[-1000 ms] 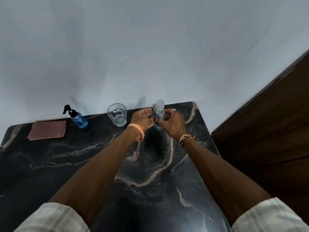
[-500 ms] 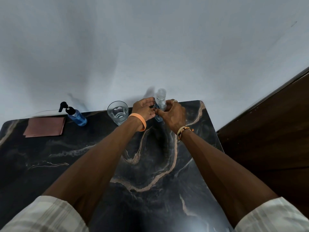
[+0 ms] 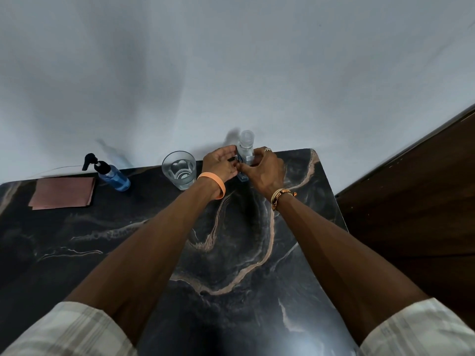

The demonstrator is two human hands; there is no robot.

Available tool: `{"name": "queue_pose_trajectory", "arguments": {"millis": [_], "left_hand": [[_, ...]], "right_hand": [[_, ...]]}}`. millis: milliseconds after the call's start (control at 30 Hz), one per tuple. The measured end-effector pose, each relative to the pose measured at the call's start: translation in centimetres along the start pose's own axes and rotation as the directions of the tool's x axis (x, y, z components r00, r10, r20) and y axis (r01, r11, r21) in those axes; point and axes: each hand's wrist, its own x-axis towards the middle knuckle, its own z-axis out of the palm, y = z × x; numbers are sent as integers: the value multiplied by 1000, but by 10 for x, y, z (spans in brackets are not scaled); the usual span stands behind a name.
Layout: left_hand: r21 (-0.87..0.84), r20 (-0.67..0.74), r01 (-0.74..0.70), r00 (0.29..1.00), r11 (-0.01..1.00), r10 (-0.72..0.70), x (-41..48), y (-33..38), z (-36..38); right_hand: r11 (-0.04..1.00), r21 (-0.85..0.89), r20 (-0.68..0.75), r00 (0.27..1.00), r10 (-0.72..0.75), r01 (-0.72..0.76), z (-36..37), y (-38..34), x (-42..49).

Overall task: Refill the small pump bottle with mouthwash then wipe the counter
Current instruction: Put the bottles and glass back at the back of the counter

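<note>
Across the black marbled stone surface [image 3: 231, 253], the left hand [image 3: 218, 164] and right hand [image 3: 266, 170] both clasp an upright clear mouthwash bottle [image 3: 245, 150] at the far edge. To its left sit a clear glass tumbler [image 3: 179, 169], a small blue pump bottle [image 3: 113, 176] and a folded brown cloth [image 3: 61, 192].

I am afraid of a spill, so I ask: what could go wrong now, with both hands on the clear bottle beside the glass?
1. The left hand and right hand both hold the bottle at the back of the counter; a twisting grip could tip it.
2. The glass stands close to the left wrist and might be knocked.
3. The cloth lies far left, slow to reach after a spill.
</note>
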Motion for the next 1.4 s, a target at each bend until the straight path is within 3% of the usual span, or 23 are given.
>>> {"name": "queue_pose_trajectory", "arguments": {"millis": [500,700,867,1167,1400], "left_hand": [[8,-19,-26,999,1000,26,9,-9,-2],[294,-89,-167,976,941,201,2,-21,-6],[482,-36,-245,954,841,298,-19,-35,-15],[578,57,-272,954,769,294,-68,-43,-48],[598,41,-251,958,761,284,-119,-59,-104]], "right_hand": [[1000,-21,22,1000,-10,10,4,7,-1],[1000,11,9,1000,4,-4,-9,23,-9],[997,-71,-60,997,-40,35,-23,41,-24],[981,-149,-81,987,-135,122,-30,40,-69],[940,-169,96,954,-284,296,4,12,-116]]}}
